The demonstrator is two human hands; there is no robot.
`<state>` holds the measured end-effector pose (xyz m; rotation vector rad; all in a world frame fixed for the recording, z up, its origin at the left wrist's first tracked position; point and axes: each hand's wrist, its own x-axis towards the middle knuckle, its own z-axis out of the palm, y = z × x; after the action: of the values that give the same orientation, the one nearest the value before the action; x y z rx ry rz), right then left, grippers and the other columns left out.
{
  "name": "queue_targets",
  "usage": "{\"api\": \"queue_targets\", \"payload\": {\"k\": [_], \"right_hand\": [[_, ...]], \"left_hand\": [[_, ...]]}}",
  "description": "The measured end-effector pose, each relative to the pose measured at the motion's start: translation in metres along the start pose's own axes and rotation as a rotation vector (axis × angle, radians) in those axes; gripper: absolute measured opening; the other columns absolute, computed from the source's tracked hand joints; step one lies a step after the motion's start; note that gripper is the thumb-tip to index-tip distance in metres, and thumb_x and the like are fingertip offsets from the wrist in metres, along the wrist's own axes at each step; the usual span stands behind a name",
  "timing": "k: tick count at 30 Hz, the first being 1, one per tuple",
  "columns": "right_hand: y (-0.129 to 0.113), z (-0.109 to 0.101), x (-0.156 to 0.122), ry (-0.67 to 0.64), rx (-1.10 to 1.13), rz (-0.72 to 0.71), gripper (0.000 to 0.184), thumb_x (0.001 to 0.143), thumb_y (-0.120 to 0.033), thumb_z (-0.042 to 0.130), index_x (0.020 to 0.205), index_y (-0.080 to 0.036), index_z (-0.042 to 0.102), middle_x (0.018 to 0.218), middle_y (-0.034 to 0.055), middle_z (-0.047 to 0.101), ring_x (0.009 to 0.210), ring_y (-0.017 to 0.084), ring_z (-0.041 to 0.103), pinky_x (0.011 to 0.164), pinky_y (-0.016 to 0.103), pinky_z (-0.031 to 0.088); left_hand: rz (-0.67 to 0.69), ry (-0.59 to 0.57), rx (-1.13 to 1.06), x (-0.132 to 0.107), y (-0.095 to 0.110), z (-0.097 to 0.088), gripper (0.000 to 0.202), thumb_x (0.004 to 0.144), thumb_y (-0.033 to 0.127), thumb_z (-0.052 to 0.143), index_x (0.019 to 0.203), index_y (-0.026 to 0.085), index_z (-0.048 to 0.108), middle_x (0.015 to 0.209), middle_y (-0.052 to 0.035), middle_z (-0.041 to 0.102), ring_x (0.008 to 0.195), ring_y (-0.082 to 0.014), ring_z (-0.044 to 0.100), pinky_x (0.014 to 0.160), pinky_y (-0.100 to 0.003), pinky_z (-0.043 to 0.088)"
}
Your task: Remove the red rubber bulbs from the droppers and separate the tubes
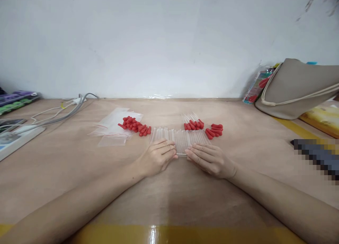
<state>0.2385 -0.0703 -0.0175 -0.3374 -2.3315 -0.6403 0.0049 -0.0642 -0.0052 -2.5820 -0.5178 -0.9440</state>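
Note:
A row of clear dropper tubes lies side by side on the table, their far ends pointing toward the wall. One more clear tube runs crosswise along the near ends. My left hand is closed over its left part, fingers together on the row. Mirroring it, my right hand is closed on the right part, fingertips resting on the tubes. Both thumbs are mostly hidden. Just behind the row are several droppers with red bulbs. Loose red rubber bulbs form a small group on the right and a larger pile on the left.
Clear zip bags lie under and beside the left pile. Farther left are a power strip and grey cables. At right stand a grey bag and a colourful packet, with a dark pixelated object nearer. A wall closes the back.

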Motion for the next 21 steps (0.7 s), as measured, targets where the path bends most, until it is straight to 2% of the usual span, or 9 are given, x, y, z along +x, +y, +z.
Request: {"api": "queue_targets", "payload": {"k": [4,6,8,10,13,17,21], "right_hand": [[0.005,-0.009,-0.002,-0.005,-0.016,-0.057,0.029,0.084,-0.006,0.043,0.108,-0.008,0.058,0.099,0.0089,0.068,0.102,0.02,0.059,0.086,0.035,0.052],[0.01,-0.012,-0.007,0.03,-0.032,-0.008,0.028,0.084,-0.007,0.042,0.108,-0.008,0.057,0.097,0.0099,0.068,0.1,0.02,0.06,0.084,0.035,0.053],[0.015,-0.014,-0.012,0.074,-0.059,0.11,0.027,0.083,-0.01,0.048,0.108,-0.013,0.058,0.093,0.0077,0.069,0.091,0.018,0.063,0.078,0.033,0.053],[0.019,-0.013,-0.014,0.09,-0.076,0.242,0.026,0.08,-0.013,0.056,0.105,-0.019,0.06,0.089,0.0043,0.069,0.078,0.015,0.062,0.071,0.03,0.052],[0.026,-0.01,-0.014,0.11,-0.034,0.413,0.023,0.081,-0.016,0.056,0.102,-0.023,0.062,0.084,0.0037,0.066,0.069,0.013,0.058,0.064,0.028,0.049],[0.049,-0.014,-0.019,0.193,-0.009,0.697,0.023,0.084,-0.023,0.049,0.102,-0.021,0.064,0.079,0.0058,0.058,0.069,0.014,0.055,0.058,0.027,0.047],[0.081,-0.028,-0.032,0.195,-0.009,1.048,0.028,0.078,-0.03,0.053,0.101,-0.017,0.062,0.073,0.0049,0.058,0.059,0.013,0.053,0.054,0.027,0.046]], "left_hand": [[-0.021,-0.028,-0.014,-0.007,-0.008,-0.006,0.007,0.084,0.017,0.053,0.086,0.014,0.059,0.087,-0.0041,0.068,0.094,-0.017,0.062,0.084,-0.031,0.048],[-0.079,-0.013,-0.002,-0.013,-0.018,-0.01,0.007,0.084,0.016,0.054,0.087,0.015,0.059,0.087,-0.0039,0.068,0.093,-0.0174,0.062,0.083,-0.032,0.048],[-0.171,0.035,0.028,-0.019,-0.029,-0.013,0.008,0.083,0.017,0.054,0.089,0.016,0.06,0.089,-0.0041,0.067,0.088,-0.0166,0.062,0.079,-0.031,0.049],[-0.255,0.059,0.071,-0.021,-0.037,-0.014,0.01,0.084,0.018,0.053,0.09,0.017,0.06,0.09,-0.0043,0.064,0.077,-0.0136,0.061,0.068,-0.026,0.049],[-0.32,0.043,0.147,-0.017,-0.04,-0.011,0.019,0.087,0.017,0.044,0.097,0.018,0.06,0.087,-0.0047,0.057,0.066,-0.0103,0.054,0.055,-0.021,0.045],[-0.298,0.0,0.195,-0.006,-0.036,-0.007,0.03,0.086,0.011,0.037,0.11,0.016,0.055,0.086,-0.0058,0.053,0.072,-0.0122,0.052,0.057,-0.021,0.046],[-0.21,0.053,0.214,-0.003,-0.035,-0.003,0.024,0.085,0.01,0.042,0.104,0.014,0.056,0.08,-0.0043,0.056,0.07,-0.0116,0.054,0.06,-0.021,0.047]]}}
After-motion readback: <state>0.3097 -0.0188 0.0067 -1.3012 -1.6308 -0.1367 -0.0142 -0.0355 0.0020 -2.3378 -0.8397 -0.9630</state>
